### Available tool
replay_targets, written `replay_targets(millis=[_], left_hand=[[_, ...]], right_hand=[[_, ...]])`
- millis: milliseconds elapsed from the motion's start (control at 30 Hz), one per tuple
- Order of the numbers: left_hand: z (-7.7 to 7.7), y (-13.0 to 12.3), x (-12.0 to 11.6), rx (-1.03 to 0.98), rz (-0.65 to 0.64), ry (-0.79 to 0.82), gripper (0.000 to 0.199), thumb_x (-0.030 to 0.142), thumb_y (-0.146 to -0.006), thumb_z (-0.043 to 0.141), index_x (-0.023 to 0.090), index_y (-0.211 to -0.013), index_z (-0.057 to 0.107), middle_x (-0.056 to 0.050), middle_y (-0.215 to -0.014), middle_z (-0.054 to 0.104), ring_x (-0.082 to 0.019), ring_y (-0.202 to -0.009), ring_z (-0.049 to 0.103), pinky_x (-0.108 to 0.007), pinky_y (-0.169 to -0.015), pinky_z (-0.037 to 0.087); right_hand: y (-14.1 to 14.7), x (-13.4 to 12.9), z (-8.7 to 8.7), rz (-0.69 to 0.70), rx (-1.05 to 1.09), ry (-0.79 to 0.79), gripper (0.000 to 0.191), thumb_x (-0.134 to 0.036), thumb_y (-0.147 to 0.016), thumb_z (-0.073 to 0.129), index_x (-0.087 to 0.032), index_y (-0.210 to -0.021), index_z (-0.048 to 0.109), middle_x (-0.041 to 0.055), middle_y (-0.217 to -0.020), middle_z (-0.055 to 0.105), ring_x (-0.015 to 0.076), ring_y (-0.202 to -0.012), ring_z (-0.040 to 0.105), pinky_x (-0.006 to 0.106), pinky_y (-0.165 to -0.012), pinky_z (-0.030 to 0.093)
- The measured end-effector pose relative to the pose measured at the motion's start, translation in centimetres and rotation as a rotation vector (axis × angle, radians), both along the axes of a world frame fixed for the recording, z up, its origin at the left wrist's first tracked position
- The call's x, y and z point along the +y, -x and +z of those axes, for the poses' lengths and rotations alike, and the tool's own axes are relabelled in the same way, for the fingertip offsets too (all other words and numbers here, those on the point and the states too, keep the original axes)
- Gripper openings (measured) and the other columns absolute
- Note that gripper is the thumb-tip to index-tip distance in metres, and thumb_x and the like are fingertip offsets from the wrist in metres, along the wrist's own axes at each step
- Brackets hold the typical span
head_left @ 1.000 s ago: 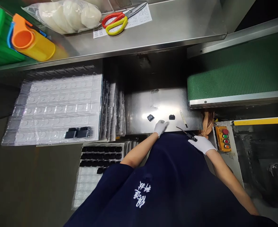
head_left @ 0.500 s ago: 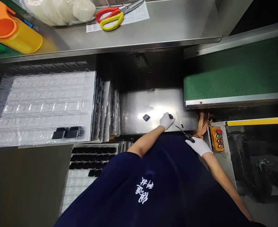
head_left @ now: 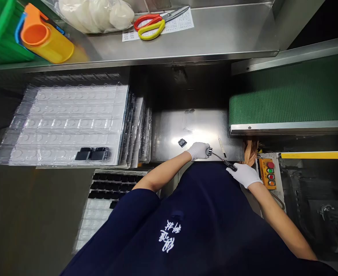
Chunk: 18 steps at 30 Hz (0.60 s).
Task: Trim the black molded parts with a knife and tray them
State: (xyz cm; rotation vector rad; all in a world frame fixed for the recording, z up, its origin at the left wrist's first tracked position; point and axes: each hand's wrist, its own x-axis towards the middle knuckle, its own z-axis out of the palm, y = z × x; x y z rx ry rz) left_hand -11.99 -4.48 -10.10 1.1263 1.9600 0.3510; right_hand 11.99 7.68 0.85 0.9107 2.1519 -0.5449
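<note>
The black part [head_left: 210, 151] sits between both gloved hands [head_left: 199, 150].

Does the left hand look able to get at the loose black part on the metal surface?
Probably yes: the loose black part lies close to the left hand on the metal surface, with nothing visible between them, though that hand is holding another black piece.

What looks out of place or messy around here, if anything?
Two small things. Dark smudges mar the metal surface beyond the left hand, standing out against its shine. Crumpled brown material is bunched near the green belt's left end, looking untidy.
</note>
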Motion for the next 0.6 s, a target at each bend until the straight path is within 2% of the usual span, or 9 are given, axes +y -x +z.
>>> replay_targets(millis=[100,200,300,367,467,600], left_hand=[[0.3,-0.1,-0.7,-0.012,0.058,-0.068,0.027,0.039,-0.100,0.066,0.016,-0.112,0.070,-0.008,-0.118,0.070,-0.022,-0.105,0.068,-0.041,-0.094,0.059],[0.5,0.0,-1.3,-0.021,0.131,-0.133,0.026,0.040,-0.100,0.066,0.015,-0.107,0.070,-0.008,-0.111,0.071,-0.019,-0.098,0.068,-0.038,-0.090,0.059],[0.5,0.4,-1.7,-0.028,0.204,-0.176,0.027,0.041,-0.099,0.067,0.014,-0.100,0.069,-0.006,-0.101,0.070,-0.018,-0.090,0.067,-0.035,-0.085,0.058],[0.5,0.5,-2.1,-0.048,0.239,-0.177,0.028,0.042,-0.098,0.068,0.014,-0.093,0.068,-0.004,-0.094,0.069,-0.017,-0.086,0.065,-0.034,-0.082,0.057],[0.5,0.8,-2.7,-0.102,0.277,-0.144,0.028,0.039,-0.095,0.072,0.015,-0.084,0.066,-0.001,-0.085,0.066,-0.016,-0.081,0.063,-0.033,-0.081,0.055],[0.9,1.3,-3.7,-0.183,0.396,-0.113,0.025,0.036,-0.094,0.074,0.014,-0.085,0.066,-0.002,-0.086,0.065,-0.016,-0.083,0.063,-0.034,-0.082,0.056]], right_hand=[[0.5,0.3,0.3,0.064,0.009,0.020,0.054,-0.066,-0.097,0.042,-0.023,-0.104,0.074,0.0143,-0.108,0.077,0.0345,-0.106,0.073,0.040,-0.083,0.051],[0.8,0.6,0.4,0.061,-0.002,-0.032,0.054,-0.063,-0.099,0.040,-0.022,-0.107,0.075,0.0152,-0.108,0.077,0.0337,-0.107,0.073,0.038,-0.082,0.051],[1.0,0.7,0.5,0.137,-0.010,0.002,0.052,-0.061,-0.099,0.043,-0.021,-0.105,0.075,0.0156,-0.108,0.077,0.0323,-0.105,0.073,0.037,-0.083,0.051],[1.2,0.6,0.6,0.141,-0.006,0.010,0.052,-0.061,-0.099,0.043,-0.020,-0.106,0.075,0.0156,-0.107,0.077,0.0324,-0.104,0.073,0.037,-0.083,0.051],[1.5,0.3,0.6,0.077,0.005,-0.012,0.054,-0.063,-0.099,0.040,-0.022,-0.109,0.074,0.0150,-0.108,0.077,0.0343,-0.104,0.073,0.039,-0.081,0.051],[1.4,0.2,0.5,0.090,0.001,0.056,0.051,-0.065,-0.096,0.046,-0.022,-0.101,0.074,0.0139,-0.105,0.077,0.0342,-0.102,0.073,0.039,-0.083,0.050]])
